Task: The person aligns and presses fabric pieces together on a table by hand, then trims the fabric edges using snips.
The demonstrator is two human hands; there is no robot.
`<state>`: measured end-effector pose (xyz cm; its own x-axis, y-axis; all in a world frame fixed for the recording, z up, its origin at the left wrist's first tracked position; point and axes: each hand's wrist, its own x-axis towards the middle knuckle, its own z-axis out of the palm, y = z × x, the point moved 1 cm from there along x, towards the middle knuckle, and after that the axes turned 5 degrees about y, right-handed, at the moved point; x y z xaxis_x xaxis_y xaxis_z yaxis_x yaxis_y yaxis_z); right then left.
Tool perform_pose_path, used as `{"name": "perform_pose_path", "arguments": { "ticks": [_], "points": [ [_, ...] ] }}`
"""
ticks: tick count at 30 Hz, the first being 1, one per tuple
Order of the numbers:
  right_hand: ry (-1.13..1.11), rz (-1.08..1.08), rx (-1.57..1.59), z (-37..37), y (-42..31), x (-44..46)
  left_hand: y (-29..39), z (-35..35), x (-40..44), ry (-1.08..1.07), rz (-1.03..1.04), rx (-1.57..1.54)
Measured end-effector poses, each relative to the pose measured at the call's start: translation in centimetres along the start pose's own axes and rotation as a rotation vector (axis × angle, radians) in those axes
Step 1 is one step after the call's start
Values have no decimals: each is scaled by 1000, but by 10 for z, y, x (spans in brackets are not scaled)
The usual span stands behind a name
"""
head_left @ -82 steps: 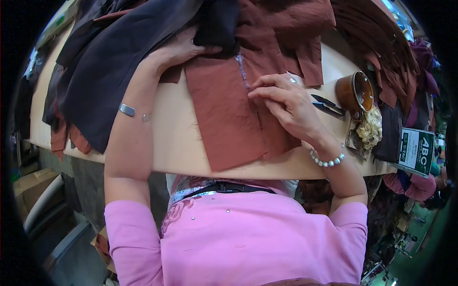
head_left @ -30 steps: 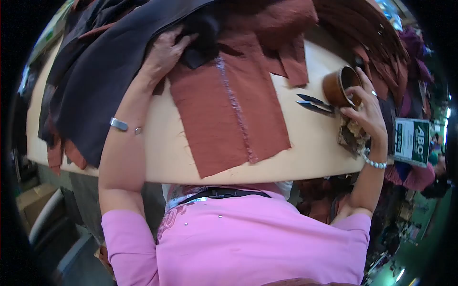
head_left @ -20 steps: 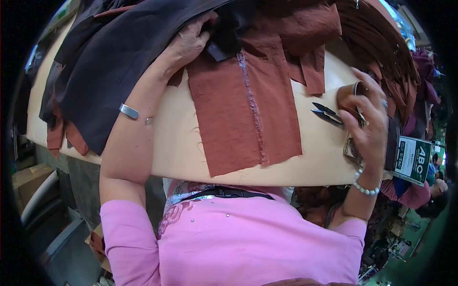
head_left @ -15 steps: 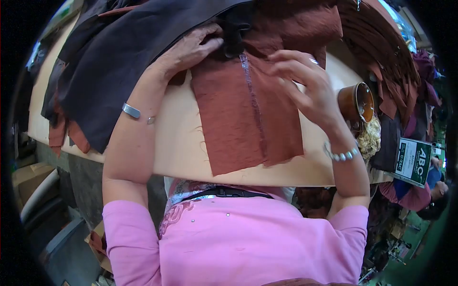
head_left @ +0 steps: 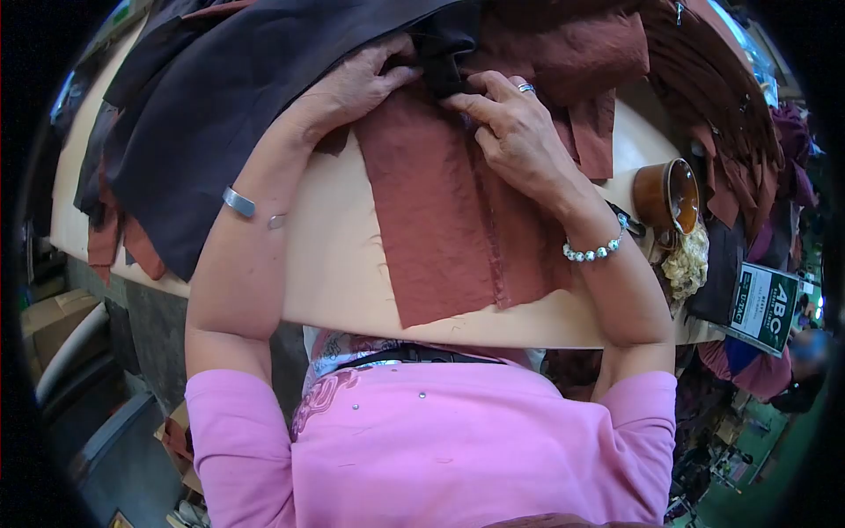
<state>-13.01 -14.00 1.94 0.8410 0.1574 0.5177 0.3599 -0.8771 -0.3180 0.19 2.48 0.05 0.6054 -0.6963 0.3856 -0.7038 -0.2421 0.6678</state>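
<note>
black cloth — between both hands

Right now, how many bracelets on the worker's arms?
2. A flat silver metal cuff is on the left forearm; a bracelet of round pearly beads circles the right wrist. The pink cloth sleeves could hide more.

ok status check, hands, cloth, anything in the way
Left hand at dark cloth's edge, right hand at black fold. Rust panel spread on table. Right wrist partly hides black snips.
</note>
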Motion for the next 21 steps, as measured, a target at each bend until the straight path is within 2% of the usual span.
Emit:
{"name": "perform_pose_path", "arguments": {
  "ticks": [3, 10, 14, 18, 21],
  "points": [
    [-154, 61, 45, -9, -1, 6, -8, 4, 0, 55, 41, 50],
    [-149, -197, -101, -30, -30, -25, -5, 5, 0, 52, 32, 76],
    [-164, 60, 225, -31, -21, -26, 5, 3, -3, 93, 37, 7],
    [-103, 151, 224, -20, -20, -27, -4, 4, 0, 70, 64, 36],
    [-238, 148, 198, -31, -26, -44, -5, 3, 0, 50, 56, 82]
  ]
}}
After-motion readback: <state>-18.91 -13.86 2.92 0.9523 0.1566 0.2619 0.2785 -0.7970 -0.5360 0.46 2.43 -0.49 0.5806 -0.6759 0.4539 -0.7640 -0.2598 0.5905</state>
